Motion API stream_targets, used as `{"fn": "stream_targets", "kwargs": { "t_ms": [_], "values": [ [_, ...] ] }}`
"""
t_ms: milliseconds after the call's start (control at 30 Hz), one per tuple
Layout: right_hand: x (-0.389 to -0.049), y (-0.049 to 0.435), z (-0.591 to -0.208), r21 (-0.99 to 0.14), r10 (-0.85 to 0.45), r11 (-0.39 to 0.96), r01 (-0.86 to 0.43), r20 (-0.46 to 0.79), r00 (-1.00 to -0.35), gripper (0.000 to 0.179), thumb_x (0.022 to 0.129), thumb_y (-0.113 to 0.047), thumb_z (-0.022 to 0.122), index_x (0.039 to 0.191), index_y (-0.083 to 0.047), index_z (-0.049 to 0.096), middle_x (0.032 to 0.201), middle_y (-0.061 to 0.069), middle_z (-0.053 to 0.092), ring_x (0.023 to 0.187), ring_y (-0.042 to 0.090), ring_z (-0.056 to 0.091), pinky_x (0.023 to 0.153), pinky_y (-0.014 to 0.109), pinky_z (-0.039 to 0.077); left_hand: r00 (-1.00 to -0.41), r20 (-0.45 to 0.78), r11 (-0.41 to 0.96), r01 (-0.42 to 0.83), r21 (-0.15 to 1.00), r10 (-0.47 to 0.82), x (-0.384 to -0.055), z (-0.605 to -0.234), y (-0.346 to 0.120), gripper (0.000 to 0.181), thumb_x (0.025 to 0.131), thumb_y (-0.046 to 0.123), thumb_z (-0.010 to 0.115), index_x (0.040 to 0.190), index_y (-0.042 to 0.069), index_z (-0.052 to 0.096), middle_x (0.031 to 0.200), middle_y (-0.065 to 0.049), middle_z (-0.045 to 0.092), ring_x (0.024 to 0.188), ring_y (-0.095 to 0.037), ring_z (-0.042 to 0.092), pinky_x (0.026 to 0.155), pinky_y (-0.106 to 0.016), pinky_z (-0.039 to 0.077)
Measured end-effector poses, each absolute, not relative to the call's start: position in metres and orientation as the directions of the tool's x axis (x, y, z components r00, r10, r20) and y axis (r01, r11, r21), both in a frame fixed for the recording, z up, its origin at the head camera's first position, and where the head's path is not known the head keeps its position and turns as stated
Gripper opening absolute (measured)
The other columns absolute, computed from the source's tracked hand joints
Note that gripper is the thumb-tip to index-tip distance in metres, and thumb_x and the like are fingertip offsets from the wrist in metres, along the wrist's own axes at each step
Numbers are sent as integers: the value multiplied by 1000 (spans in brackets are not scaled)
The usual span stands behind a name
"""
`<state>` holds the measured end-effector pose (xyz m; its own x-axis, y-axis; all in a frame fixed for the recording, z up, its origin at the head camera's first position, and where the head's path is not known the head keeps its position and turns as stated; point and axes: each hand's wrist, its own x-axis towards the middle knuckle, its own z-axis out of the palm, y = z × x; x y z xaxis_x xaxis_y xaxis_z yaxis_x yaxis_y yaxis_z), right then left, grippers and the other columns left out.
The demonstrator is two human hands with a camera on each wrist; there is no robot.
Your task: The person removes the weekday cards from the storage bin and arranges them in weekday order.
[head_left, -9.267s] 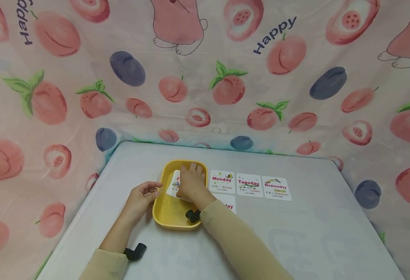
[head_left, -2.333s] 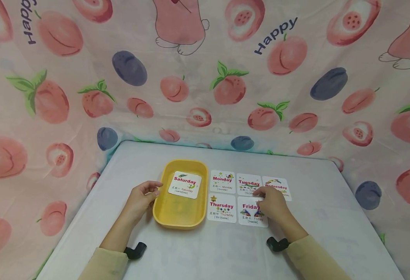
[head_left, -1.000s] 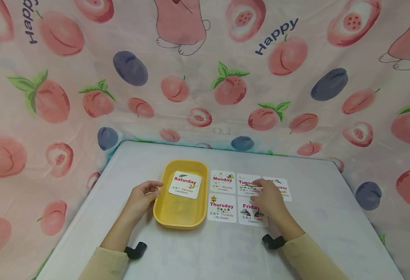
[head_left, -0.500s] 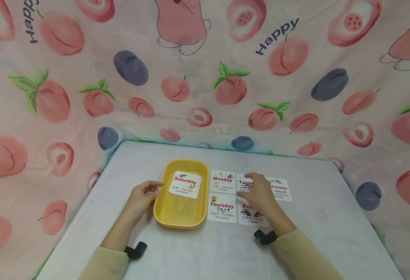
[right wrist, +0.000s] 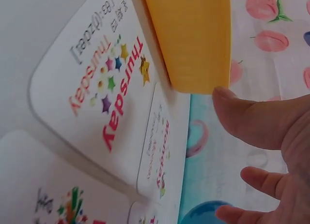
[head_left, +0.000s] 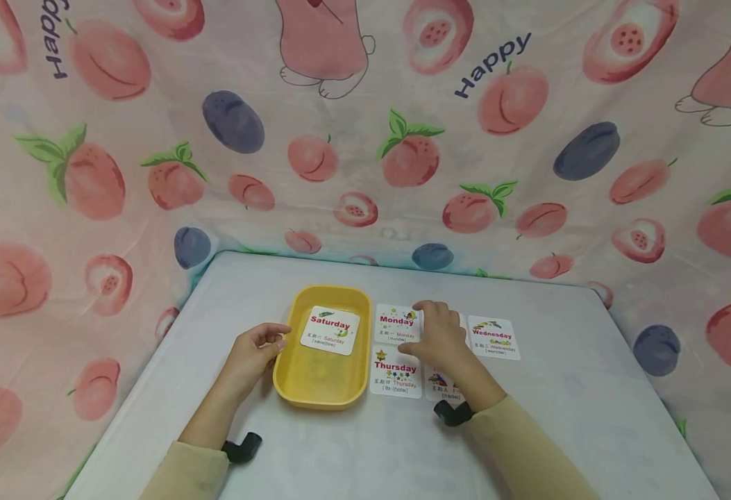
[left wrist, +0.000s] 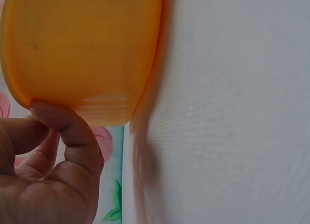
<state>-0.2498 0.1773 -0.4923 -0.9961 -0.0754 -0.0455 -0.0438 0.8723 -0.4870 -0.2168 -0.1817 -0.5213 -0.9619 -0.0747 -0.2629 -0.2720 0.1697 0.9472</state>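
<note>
My left hand (head_left: 249,357) holds the left rim of a yellow plastic tray (head_left: 321,399), thumb against its outer wall and a finger at the rim. Inside the tray lies a white Saturday card (head_left: 330,330). Off to the right, my right hand (head_left: 443,344) hovers, fingers spread and holding nothing, over the Tuesday card (head_left: 463,323) and Friday card (head_left: 443,390), hiding much of both. Its thumb (right wrist: 247,120) overlaps the tray's corner in the right wrist view. The Monday card (head_left: 396,325) and Thursday card (head_left: 395,373) lie between tray and hand.
A Wednesday card (head_left: 493,339) ends the back row on the right. Everything stands on a white table (head_left: 577,389), with a peach-printed cloth (head_left: 365,139) hanging behind. A black wrist piece (head_left: 243,448) sits below the left hand, another (head_left: 452,413) below the right.
The right hand took the Friday card from the tray and laid it beside Thursday, exposing Saturday. Since then it has opened and moved left over the cards. The left hand stays at the tray.
</note>
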Motion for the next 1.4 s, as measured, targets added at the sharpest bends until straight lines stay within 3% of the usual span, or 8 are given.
{"fn": "stream_targets", "kwargs": {
  "t_ms": [267, 767, 1400],
  "values": [
    [-253, 156, -486, -408, -103, 909, -82, -29, -994, 97, 78, -39, 97, 156, -19, 44, 161, 19, 41, 144, 43, 39, 112, 68, 40, -961, -265, 169, -274, 947, -77, -216, -521, -181, 29, 107, 4, 62, 134, 3, 69, 108, -7, 59, 92, -20, 55, 68, -21, 52],
    [-259, 124, -466, -448, -157, 882, -146, 14, -988, 92, 80, -38, 96, 155, -20, 47, 161, 17, 43, 148, 42, 37, 118, 68, 37, -961, -265, 170, -274, 947, -77, -217, -522, -181, 28, 106, 3, 62, 134, 3, 69, 107, -7, 59, 87, -19, 55, 66, -22, 51],
    [-268, 75, -451, -459, -240, 861, -218, 9, -971, 94, 81, -43, 95, 157, -25, 44, 161, 13, 44, 144, 39, 39, 116, 63, 35, -962, -263, 185, -273, 944, -78, -216, -520, -181, 28, 107, 4, 62, 134, 4, 69, 109, -8, 59, 92, -21, 55, 69, -22, 52]
  ]
}}
